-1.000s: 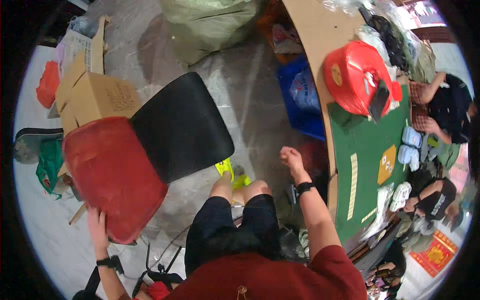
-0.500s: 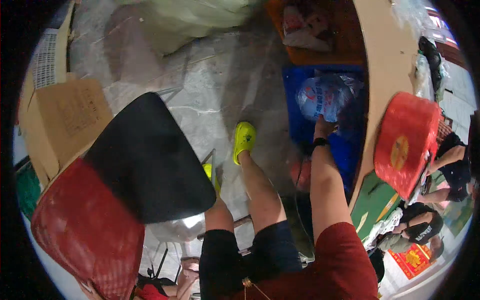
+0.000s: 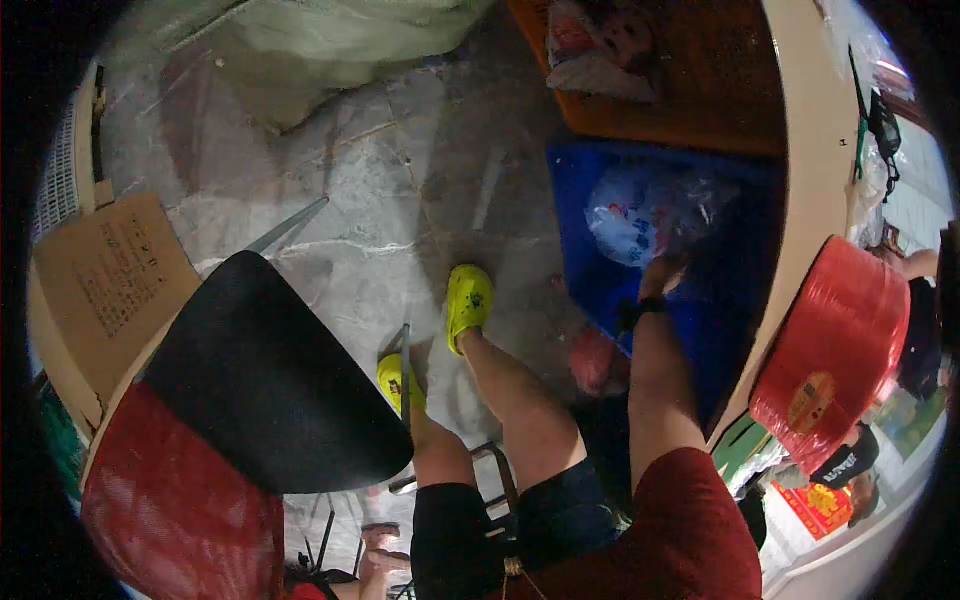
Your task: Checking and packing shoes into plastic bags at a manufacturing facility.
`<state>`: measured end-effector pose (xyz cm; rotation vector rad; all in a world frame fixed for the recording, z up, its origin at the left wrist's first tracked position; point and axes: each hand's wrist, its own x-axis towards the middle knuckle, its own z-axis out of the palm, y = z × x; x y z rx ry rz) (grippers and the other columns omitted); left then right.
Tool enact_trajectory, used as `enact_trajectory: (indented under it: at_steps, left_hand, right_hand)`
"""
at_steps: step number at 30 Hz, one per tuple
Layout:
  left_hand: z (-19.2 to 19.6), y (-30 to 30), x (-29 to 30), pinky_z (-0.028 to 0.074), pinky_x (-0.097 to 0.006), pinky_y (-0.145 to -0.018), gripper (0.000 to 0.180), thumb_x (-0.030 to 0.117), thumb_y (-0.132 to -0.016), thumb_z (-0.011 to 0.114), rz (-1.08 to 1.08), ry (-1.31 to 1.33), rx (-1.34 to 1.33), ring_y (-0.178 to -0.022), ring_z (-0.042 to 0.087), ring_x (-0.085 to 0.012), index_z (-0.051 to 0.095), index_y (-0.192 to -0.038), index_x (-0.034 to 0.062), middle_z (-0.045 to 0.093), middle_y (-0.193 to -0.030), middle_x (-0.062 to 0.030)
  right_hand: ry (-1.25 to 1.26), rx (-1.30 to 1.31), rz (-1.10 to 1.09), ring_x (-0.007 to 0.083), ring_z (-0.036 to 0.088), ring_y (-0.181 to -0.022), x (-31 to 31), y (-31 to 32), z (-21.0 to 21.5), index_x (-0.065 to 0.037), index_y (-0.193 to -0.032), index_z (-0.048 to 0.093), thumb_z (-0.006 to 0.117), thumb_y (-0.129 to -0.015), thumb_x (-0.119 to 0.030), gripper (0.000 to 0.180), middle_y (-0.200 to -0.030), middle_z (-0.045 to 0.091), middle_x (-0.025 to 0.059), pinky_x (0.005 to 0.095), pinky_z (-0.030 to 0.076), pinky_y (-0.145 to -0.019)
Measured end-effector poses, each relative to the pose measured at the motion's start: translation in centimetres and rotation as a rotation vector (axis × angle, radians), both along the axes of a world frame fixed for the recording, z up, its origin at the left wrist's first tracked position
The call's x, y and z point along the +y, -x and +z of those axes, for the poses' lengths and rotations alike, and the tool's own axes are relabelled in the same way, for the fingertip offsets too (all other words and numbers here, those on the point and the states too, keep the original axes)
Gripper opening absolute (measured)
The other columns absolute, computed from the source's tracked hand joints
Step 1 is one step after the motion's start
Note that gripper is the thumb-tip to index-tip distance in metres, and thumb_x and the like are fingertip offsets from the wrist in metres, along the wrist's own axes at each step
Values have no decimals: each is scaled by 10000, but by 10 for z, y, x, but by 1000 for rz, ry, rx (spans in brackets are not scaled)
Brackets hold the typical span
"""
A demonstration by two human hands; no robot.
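From the head view, my right hand (image 3: 665, 272) reaches down under the table edge (image 3: 800, 190) into the blue crate (image 3: 580, 200). My fingers rest against the clear plastic bag (image 3: 640, 215) lying inside the crate, at its lower right side. They are mostly hidden in shadow, so I cannot tell whether they are curled around the bag or just touching it. A black band (image 3: 640, 310) sits on that wrist. My left hand is out of sight. The black chair seat (image 3: 270, 380) with its red backrest (image 3: 170, 500) is to my left, and a red tub (image 3: 835, 345) sits on the table to my right.
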<state>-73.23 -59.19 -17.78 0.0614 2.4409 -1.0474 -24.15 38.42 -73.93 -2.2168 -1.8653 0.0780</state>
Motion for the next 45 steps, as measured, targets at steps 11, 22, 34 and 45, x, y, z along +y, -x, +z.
enact_trajectory:
  at_steps: [11, 22, 34, 45]
  left_hand:
    - [67, 8, 13, 413, -407, -981, 614, 407, -972, 411, 105, -50, -28, -1184, 444, -418, 288, -1417, 3, 400, -1339, -313]
    - [41, 17, 111, 318, -406, -1065, 659, 425, -959, 434, 441, -446, 146, -1267, 375, -406, 258, -1427, -6, 328, -1405, -299]
    - [29, 17, 63, 342, -379, -1051, 663, 391, -953, 474, 331, -458, 147, -1187, 442, -410, 281, -1398, -60, 412, -1321, -325]
    - [43, 16, 30, 396, -390, -988, 632, 393, -956, 476, 264, -133, 129, -1203, 447, -394, 308, -1403, -21, 458, -1292, -299]
  right_hand:
    - [432, 805, 377, 137, 455, -703, -265, 238, 71, -41, -925, 513, 606, -831, -54, 132, -775, 496, 29, 290, 423, -663]
    - [206, 386, 656, 377, 494, -1106, -261, 302, 149, -41, -1273, 436, 775, -691, -346, 739, -1202, 510, 214, 426, 410, -929]
    - [1036, 535, 450, 381, 282, -1340, -144, 287, 58, 4, -1437, 151, 866, -481, -447, 1276, -1440, 274, 280, 382, 238, -1110]
    - [650, 163, 84, 437, 388, -1233, -171, 305, 52, 34, -1403, 134, 870, -507, -387, 1234, -1365, 331, 280, 474, 350, -1035]
